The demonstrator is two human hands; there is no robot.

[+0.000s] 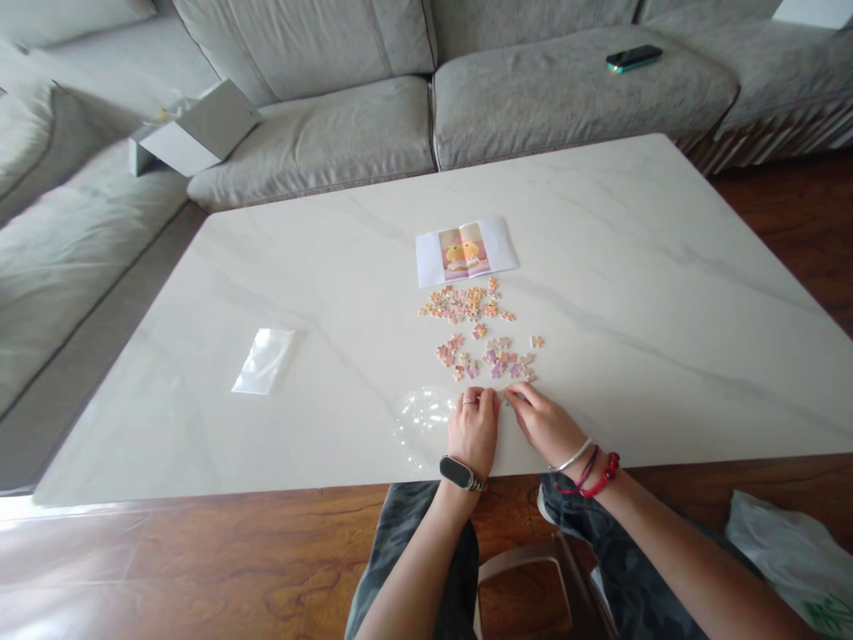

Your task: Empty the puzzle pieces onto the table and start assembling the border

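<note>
Green print [833,613] is carried by a translucent plastic bag [777,538] on the wood floor at lower right; it is cut off by the frame and cannot be read. On the white, grey-veined, stone-look surface [333,284], a creased paper sheet [496,244] is laid, printed with two yellow cartoon figures on a pinkish ground. Just below it, small interlocking jigsaw pieces are spread: an orange-toned heap [459,304] nearest the sheet, then a pink cluster [449,353] and a lilac-and-white cluster [510,362] nearer the hands. A clear, glossy plastic sleeve [264,362] is set flat, well apart on the left.

The fingers of the left hand [473,428], marked by a ring and a black-faced smartwatch [457,472], are curled inward; those of the right hand [545,425], worn with a silver bangle [571,458] and red cord bracelets [600,476], are drawn nearly together. A few pale pieces [505,398] are partly hidden between the fingertips; whether any is gripped cannot be told.
</note>
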